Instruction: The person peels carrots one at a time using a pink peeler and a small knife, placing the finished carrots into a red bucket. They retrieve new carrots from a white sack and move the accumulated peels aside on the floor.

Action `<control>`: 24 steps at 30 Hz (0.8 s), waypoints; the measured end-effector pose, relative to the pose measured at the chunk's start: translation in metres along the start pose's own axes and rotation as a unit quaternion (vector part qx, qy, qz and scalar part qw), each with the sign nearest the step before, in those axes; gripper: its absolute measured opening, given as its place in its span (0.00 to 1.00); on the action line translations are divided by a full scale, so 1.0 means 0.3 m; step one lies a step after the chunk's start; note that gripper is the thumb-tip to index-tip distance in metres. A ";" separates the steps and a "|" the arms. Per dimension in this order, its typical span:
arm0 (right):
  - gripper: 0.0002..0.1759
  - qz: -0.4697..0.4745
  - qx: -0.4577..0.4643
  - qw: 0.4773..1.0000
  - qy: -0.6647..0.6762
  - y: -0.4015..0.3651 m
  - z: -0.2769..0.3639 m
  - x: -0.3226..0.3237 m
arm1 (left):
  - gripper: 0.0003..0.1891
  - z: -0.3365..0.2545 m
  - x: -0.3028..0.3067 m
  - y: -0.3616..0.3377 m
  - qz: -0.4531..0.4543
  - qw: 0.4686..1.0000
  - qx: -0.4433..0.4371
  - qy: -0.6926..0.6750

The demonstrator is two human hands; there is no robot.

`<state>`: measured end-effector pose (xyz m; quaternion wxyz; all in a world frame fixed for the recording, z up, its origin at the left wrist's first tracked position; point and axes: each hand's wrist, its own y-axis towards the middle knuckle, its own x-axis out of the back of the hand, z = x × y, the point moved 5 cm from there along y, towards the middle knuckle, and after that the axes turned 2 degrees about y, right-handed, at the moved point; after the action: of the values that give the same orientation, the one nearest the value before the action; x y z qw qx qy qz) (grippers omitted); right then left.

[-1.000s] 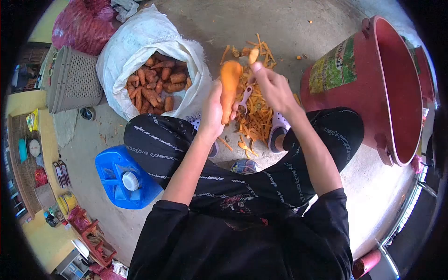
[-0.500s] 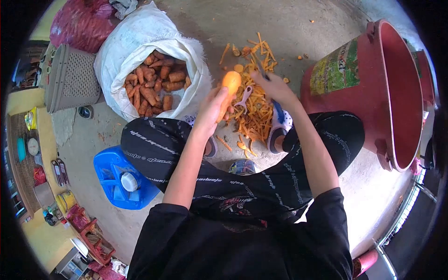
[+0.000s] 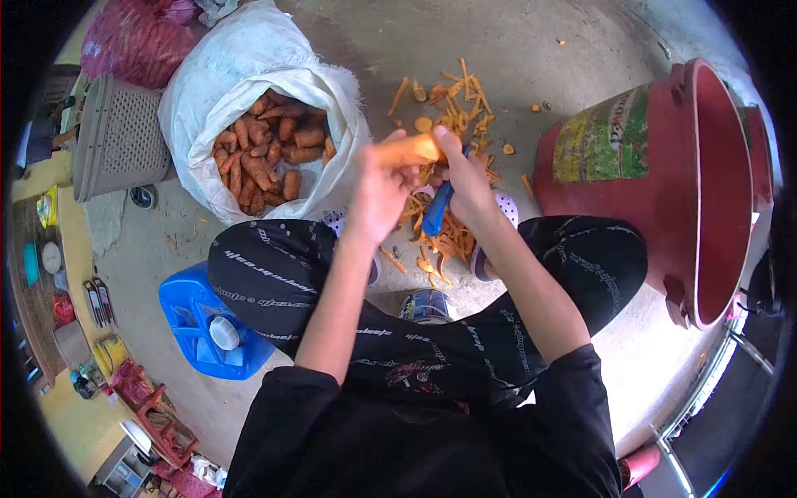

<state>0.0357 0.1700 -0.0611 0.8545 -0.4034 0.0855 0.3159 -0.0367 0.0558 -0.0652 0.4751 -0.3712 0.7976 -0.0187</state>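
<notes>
A peeled carrot (image 3: 405,151) lies crosswise between my hands above a heap of peelings. My left hand (image 3: 379,199) is wrapped round its left end, slightly blurred. With the thumb pressed against the carrot's right end, my right hand (image 3: 470,184) grips a blue-handled knife (image 3: 437,211). The knife's handle points down toward me, and its blade is mostly hidden behind the hand and carrot. Orange peelings (image 3: 452,236) and cut carrot ends cover the floor below, between my feet. A pale pink peeler on them is almost wholly covered now.
An open white sack (image 3: 241,66) of unpeeled carrots (image 3: 259,166) stands at the left. Beside my left knee is a blue jerrycan (image 3: 199,319). A large red tub (image 3: 664,199) leans at the right. Behind the sack are a grey basket (image 3: 124,133) and a red mesh bag (image 3: 137,46).
The carrot has turned from nearly upright to crosswise. My right hand has moved left with the knife and now touches the carrot's end. The camera view has shifted slightly.
</notes>
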 end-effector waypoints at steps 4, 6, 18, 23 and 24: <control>0.34 -0.050 0.046 0.984 -0.162 0.010 -0.136 0.014 | 0.21 0.134 0.026 0.054 -0.116 0.977 -0.040 0.175; 0.38 0.005 0.061 0.916 -0.396 0.068 -0.194 0.060 | 0.19 0.200 0.110 0.076 -0.159 0.986 0.012 0.045; 0.32 0.000 -0.169 0.829 -0.534 0.318 -0.500 0.329 | 0.19 0.403 0.388 0.103 -0.241 0.951 0.091 0.173; 0.26 -0.034 0.078 0.689 -0.720 0.445 -0.519 0.369 | 0.19 0.374 0.323 0.131 -0.220 0.961 0.161 -0.050; 0.25 -0.122 0.118 0.690 -0.703 0.459 -0.484 0.359 | 0.19 0.365 0.309 0.142 -0.219 0.962 0.150 -0.066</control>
<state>0.0521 0.1781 -0.2876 0.7362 0.0343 -0.5536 0.3878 -0.0019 0.0653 -0.2104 0.5609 -0.4616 0.6520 -0.2172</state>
